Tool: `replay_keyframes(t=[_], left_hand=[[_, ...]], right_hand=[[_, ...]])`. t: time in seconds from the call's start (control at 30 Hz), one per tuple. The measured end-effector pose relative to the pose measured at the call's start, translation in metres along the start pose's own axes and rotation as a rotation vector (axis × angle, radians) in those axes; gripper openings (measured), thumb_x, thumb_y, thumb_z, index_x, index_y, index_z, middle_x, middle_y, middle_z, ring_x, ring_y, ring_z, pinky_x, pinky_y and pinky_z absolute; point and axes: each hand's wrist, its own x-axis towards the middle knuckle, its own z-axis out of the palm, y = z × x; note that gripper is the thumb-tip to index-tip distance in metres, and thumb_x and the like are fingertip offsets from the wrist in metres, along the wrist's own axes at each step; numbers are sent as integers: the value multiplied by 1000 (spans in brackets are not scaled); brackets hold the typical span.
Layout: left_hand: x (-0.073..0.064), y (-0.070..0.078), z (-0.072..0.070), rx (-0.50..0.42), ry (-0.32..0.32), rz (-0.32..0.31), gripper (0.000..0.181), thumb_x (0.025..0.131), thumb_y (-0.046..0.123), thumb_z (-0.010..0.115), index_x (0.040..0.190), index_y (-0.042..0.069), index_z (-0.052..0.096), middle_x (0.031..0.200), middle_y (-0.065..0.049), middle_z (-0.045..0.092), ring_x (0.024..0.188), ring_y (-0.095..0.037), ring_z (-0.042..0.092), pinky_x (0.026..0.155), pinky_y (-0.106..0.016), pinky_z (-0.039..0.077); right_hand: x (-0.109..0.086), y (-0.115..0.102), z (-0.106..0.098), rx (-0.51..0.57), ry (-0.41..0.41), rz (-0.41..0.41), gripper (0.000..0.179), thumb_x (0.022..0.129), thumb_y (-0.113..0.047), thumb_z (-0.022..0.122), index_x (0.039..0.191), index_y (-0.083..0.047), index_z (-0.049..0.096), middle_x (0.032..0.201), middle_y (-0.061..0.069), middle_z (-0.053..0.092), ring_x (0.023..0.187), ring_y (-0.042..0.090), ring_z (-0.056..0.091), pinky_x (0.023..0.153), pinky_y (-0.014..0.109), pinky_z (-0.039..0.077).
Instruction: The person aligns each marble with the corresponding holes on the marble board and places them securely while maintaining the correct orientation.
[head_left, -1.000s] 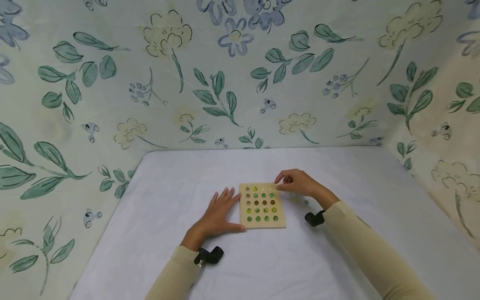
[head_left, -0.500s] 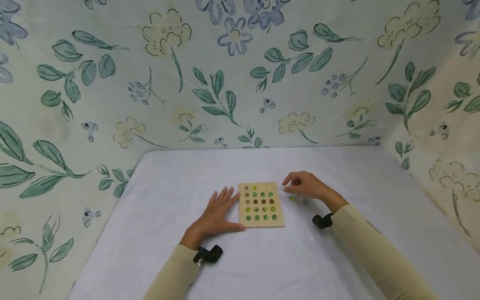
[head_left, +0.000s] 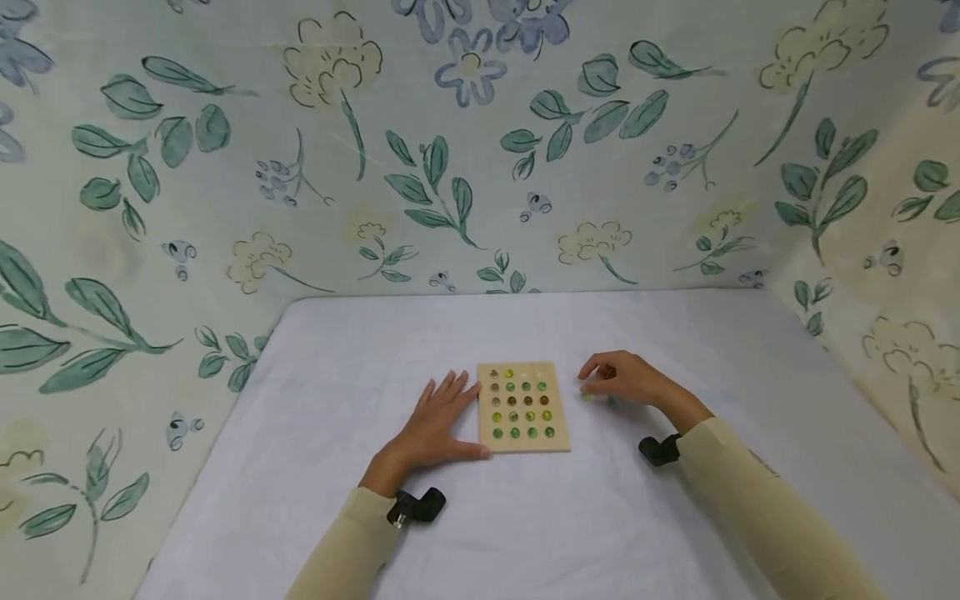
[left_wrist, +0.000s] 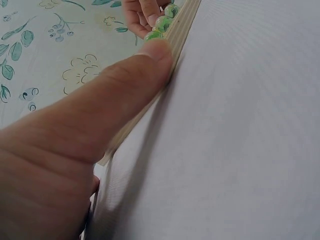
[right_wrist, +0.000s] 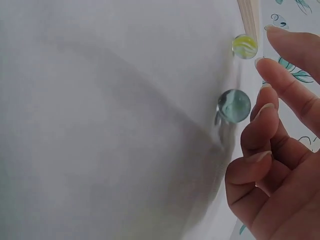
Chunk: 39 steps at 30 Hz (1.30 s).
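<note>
A square wooden board (head_left: 523, 445) lies on the white-covered table, several green, yellow and brown marbles sitting in rows of hollows. In its far row, 2 marbles sit at the left. My left hand (head_left: 433, 431) rests spread at the board's left side, the thumb (left_wrist: 122, 87) against its near edge. Right of the board hovers my right hand (head_left: 621, 379), thumb and index finger extended and apart, the other fingers loosely curled. A yellow-swirled marble (right_wrist: 244, 46) lies near those two fingertips, apparently not pinched. A teal marble (right_wrist: 234, 106) lies beside the curled fingers.
The table (head_left: 352, 350) is covered in white cloth. Floral-patterned fabric (head_left: 465, 208) hangs behind it and at both sides. Each wrist carries a small black camera, the left one (head_left: 420, 507) close to the cloth and the right one (head_left: 660, 450) beside the sleeve.
My right hand has moved right and nearer, from the board's far right corner to the loose marbles beside it. The left hand stays in place on the board.
</note>
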Motion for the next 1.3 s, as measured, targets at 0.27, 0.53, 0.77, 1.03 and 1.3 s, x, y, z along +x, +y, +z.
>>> replay_keyframes(t=[0.27, 0.53, 0.77, 1.03, 1.3], left_hand=[[-1, 0, 0, -13, 3, -2, 110, 69, 75, 67, 154, 19, 26, 161, -5, 13, 148, -22, 2, 118, -45, -3], [-1, 1, 0, -17, 7, 2, 110, 69, 74, 68, 154, 19, 26, 161, -5, 13, 148, -22, 2, 118, -45, -3], [0, 1, 0, -15, 8, -5, 110, 68, 74, 69, 154, 20, 27, 161, -4, 14, 148, -21, 2, 118, -44, -4], [3, 2, -5, -12, -2, -8, 110, 68, 73, 69, 154, 19, 26, 161, -5, 13, 148, -22, 1, 118, -45, -4], [3, 1, -2, -9, -13, -22, 112, 67, 76, 67, 154, 21, 25, 161, -3, 12, 148, -20, 0, 118, -44, -5]], right_hand=[[-3, 4, 1, -6, -19, 12, 23, 86, -24, 73, 105, -11, 69, 76, 3, 53, 68, 18, 48, 58, 28, 40], [-4, 10, 3, 29, -31, 2, 19, 86, -20, 74, 102, -11, 70, 74, 4, 53, 67, 19, 48, 56, 27, 39], [-3, 11, 7, 27, -15, -11, 16, 85, -16, 74, 101, -10, 70, 74, 4, 52, 68, 18, 46, 57, 26, 38], [0, 10, 4, 14, -19, -8, 16, 84, -18, 75, 98, -12, 71, 75, 4, 52, 69, 19, 47, 58, 27, 39], [-2, 8, 3, 10, -27, 4, 15, 84, -17, 75, 98, -10, 72, 74, 3, 52, 70, 19, 46, 60, 27, 38]])
